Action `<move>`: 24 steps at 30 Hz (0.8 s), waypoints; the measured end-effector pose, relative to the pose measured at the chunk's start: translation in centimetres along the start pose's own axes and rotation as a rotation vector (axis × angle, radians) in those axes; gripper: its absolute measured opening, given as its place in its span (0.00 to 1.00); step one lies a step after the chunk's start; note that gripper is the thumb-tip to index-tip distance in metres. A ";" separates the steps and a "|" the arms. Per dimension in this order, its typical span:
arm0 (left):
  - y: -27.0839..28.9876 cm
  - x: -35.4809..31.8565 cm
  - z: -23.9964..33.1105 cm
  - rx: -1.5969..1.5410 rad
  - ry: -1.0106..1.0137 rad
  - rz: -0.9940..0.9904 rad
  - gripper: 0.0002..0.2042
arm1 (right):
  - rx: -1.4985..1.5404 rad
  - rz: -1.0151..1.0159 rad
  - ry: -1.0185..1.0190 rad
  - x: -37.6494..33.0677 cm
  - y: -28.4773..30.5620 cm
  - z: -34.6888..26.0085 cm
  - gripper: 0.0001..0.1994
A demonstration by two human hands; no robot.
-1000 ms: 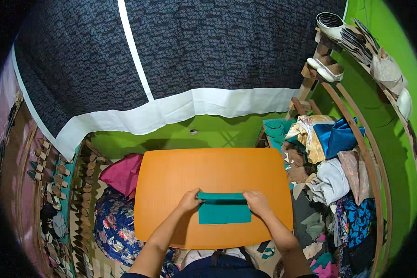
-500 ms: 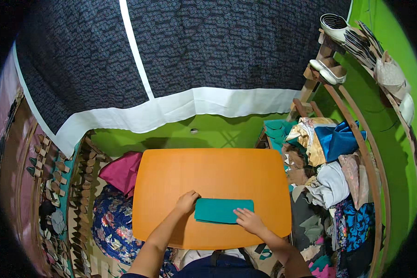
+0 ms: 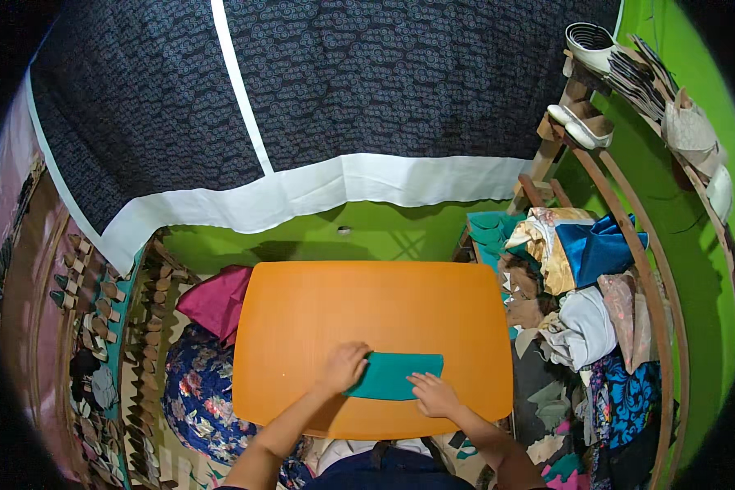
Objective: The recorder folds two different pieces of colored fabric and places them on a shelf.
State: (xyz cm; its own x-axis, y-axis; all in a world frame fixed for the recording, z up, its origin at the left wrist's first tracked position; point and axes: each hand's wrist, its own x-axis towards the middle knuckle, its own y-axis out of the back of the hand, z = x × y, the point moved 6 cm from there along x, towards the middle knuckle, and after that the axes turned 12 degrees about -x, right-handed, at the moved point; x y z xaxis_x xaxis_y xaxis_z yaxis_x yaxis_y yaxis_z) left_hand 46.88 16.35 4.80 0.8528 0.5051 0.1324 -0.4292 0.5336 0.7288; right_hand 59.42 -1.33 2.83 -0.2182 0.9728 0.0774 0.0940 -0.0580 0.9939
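Observation:
A folded teal piece of cloth [image 3: 394, 376] lies flat near the front of the orange table [image 3: 302, 298]. My left hand [image 3: 345, 367] rests over the cloth's left end and hides that edge, its fingers stretched toward the far side. On the cloth's right part, my right hand [image 3: 434, 394] lies with fingers apart, fingertips touching the top. Neither hand lifts the cloth.
Left of the table sit a magenta cloth [image 3: 216, 304], a floral bundle [image 3: 200, 388] and racks of shoes [image 3: 143, 367]. Heaped fabrics [image 3: 584, 327] and a wooden rack [image 3: 645, 269] stand to the right. A dark patterned curtain [image 3: 384, 82] hangs behind.
My left hand has moved right, from beside the cloth onto its left end. The cloth has shifted slightly, and my right hand has moved a little toward me.

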 end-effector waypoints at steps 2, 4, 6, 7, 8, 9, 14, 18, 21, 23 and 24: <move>-1.8 -1.3 1.1 0.097 -0.087 -0.014 0.19 | 0.087 0.024 -0.061 0.4 1.3 -0.3 0.12; -3.3 -1.9 1.5 0.217 -0.073 -0.072 0.24 | 0.070 -0.004 -0.116 0.5 0.6 -0.6 0.13; -3.9 -2.1 1.5 0.242 -0.055 -0.059 0.25 | 0.052 -0.031 -0.172 1.2 -0.3 -0.8 0.14; -4.1 -2.4 1.3 0.268 -0.030 -0.049 0.26 | 0.057 0.028 -0.254 1.8 -0.5 -1.0 0.16; -4.1 -2.4 1.2 0.273 -0.039 -0.029 0.26 | 0.061 0.086 -0.333 2.5 -0.3 -1.2 0.19; -4.2 -2.6 1.0 0.274 -0.034 -0.031 0.26 | 0.065 0.084 -0.330 3.3 -0.4 -1.9 0.19; -4.6 -2.2 0.6 0.274 -0.030 -0.024 0.27 | -0.027 0.007 -0.402 5.3 -1.9 -1.0 0.27; -5.1 -2.1 0.1 0.269 -0.008 -0.043 0.26 | 0.019 0.018 -0.390 4.9 -2.8 0.0 0.26; -5.2 -2.3 -0.3 0.248 -0.010 -0.024 0.26 | 0.050 0.043 -0.411 4.0 -3.1 1.3 0.26; -5.1 -2.2 0.1 0.251 -0.006 -0.032 0.26 | 0.004 0.016 -0.460 2.9 -3.3 3.0 0.25; -5.0 -2.1 0.3 0.256 -0.006 -0.039 0.26 | -0.042 -0.007 -0.512 2.3 -3.3 4.0 0.25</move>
State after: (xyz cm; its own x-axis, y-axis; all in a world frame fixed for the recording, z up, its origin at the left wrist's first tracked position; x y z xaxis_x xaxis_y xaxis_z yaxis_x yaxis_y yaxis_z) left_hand 47.27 12.41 1.07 0.8693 0.4832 0.1044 -0.3074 0.3628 0.8797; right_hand 62.45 1.95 -0.60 0.2863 0.9576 0.0330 0.0526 -0.0501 0.9974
